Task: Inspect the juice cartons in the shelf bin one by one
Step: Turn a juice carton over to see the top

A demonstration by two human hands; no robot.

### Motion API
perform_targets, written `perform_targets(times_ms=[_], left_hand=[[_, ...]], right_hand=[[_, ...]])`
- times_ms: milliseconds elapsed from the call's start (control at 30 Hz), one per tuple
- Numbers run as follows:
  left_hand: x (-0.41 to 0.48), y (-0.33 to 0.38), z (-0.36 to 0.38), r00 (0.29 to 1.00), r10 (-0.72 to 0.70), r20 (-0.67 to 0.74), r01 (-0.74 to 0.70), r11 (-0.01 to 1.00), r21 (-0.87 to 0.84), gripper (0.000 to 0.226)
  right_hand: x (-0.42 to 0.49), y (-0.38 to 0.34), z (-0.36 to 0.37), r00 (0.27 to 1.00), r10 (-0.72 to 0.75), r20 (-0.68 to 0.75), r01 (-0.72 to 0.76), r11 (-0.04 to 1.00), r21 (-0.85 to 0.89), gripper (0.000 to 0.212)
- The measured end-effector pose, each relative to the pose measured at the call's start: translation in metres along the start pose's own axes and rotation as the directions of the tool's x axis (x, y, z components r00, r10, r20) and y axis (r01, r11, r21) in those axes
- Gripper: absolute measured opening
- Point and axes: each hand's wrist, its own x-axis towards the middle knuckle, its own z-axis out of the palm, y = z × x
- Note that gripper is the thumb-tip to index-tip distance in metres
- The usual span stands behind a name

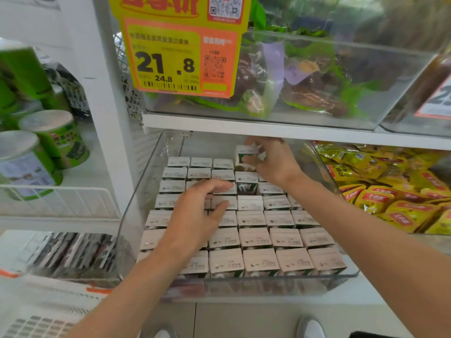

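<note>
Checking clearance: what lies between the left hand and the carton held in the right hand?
Head view: only other standing cartons of the bin lie between left hand and the held carton.

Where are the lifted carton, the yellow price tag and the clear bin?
lifted carton (242,154), head view, its front face.
yellow price tag (168,65), head view, its printed middle.
clear bin (244,286), head view, its front wall.

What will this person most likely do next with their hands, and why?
Probably tilt the lifted carton toward the eyes to check it, then set it back. The right hand grips it above the back row; the left hand rests on the packed cartons.
</note>
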Motion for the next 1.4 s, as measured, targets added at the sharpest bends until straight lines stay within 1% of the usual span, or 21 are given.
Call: perform_targets(times_ms=[67,133,167,233,333,433,533,767,867,967,1100,1167,1267,1333,1400], left_hand=[[0.001,-0.001,0.001,1.000,0.004,-0.001,-0.004,1.000,0.006,0.035],[0.001,-0.001,0.001,1.000,0.010,-0.006,-0.010,1.000,0.011,0.035],[0.002,-0.002,0.002,1.000,0.012,-0.008,-0.011,1.000,0.011,0.035],[0.002,-0.002,0.002,1.000,0.016,-0.008,-0.016,1.000,0.013,0.034],[0.002,-0.003,0.002,1.000,0.022,-0.003,-0.022,1.000,0.021,0.033],[0.003,-0.003,0.002,1.000,0.025,-0.003,-0.025,0.999,0.024,0.033],[0.003,-0.003,0.002,1.000,0.020,0.004,-0.020,1.000,0.016,0.033],[0.003,-0.002,0.003,1.000,0.019,-0.011,-0.019,1.000,0.018,0.031],[0.004,-0.001,0.004,1.000,0.024,-0.014,-0.024,0.999,0.028,0.030],[0.003,-0.001,0.003,1.000,0.024,-0.013,-0.024,0.999,0.032,0.030],[0.003,-0.001,0.002,1.000,0.017,-0.010,-0.016,1.000,0.025,0.031],[0.002,-0.001,0.002,1.000,0.013,-0.010,-0.013,1.000,0.020,0.031],[0.002,-0.001,0.003,1.000,0.010,-0.015,-0.010,1.000,0.009,0.031],[0.003,-0.001,0.003,1.000,0.007,-0.017,-0.007,1.000,0.003,0.032],[0.002,-0.001,0.003,1.000,0.007,-0.021,-0.007,1.000,0.002,0.032]], right_hand=[[0.001,0.003,0.004,0.998,-0.053,0.017,0.054,0.991,-0.120,0.021],[0.000,0.004,0.007,0.994,-0.097,0.045,0.103,0.978,-0.180,0.011],[0.000,0.004,0.007,0.992,-0.108,0.067,0.120,0.973,-0.195,0.011],[0.001,0.004,0.003,0.989,-0.107,0.103,0.126,0.973,-0.193,0.014],[0.006,0.009,-0.014,0.990,-0.076,0.116,0.099,0.973,-0.209,0.020],[0.010,0.023,-0.032,0.984,-0.009,0.176,0.070,0.938,-0.339,0.029],[0.009,0.031,-0.040,0.969,0.000,0.247,0.109,0.896,-0.431,0.031],[0.015,0.038,-0.042,0.944,-0.096,0.314,0.237,0.862,-0.448,0.029],[0.016,0.042,-0.039,0.926,-0.153,0.346,0.314,0.820,-0.479,0.026],[0.016,0.043,-0.040,0.907,-0.170,0.385,0.359,0.790,-0.497,0.029],[0.012,0.045,-0.046,0.904,-0.162,0.396,0.351,0.810,-0.470,0.033],[0.008,0.046,-0.049,0.907,-0.168,0.387,0.333,0.847,-0.415,0.032],[0.004,0.043,-0.053,0.914,-0.183,0.362,0.314,0.884,-0.345,0.037],[0.004,0.043,-0.052,0.915,-0.217,0.341,0.328,0.890,-0.315,0.034],[0.006,0.044,-0.051,0.927,-0.204,0.315,0.292,0.919,-0.266,0.029]])
